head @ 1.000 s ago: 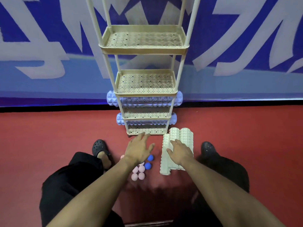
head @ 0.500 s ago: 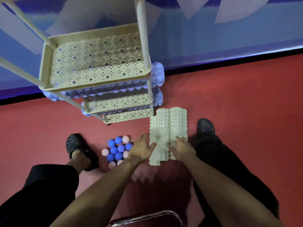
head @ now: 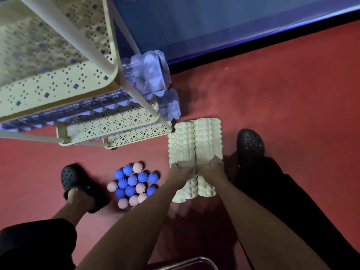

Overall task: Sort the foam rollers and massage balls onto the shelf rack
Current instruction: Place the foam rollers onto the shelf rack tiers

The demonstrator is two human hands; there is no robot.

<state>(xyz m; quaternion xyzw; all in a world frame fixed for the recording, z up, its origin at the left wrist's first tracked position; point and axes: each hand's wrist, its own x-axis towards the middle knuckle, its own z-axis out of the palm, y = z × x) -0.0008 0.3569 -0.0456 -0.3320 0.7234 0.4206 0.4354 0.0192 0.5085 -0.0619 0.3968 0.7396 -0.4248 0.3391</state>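
The left hand (head: 180,170) curls its fingers round the middle of one cream foam roller (head: 184,147), and the right hand (head: 211,168) grips the roller beside it (head: 208,141); both rollers lie touching on the red floor (head: 272,106), just right of the shelf rack (head: 109,123). Blue rollers (head: 150,75) already sit on its shelves. Blue and pink massage balls (head: 134,184) cluster left of the hands.

No legible text, label, brand, number or sign appears on any object, on the floor or on the wall.
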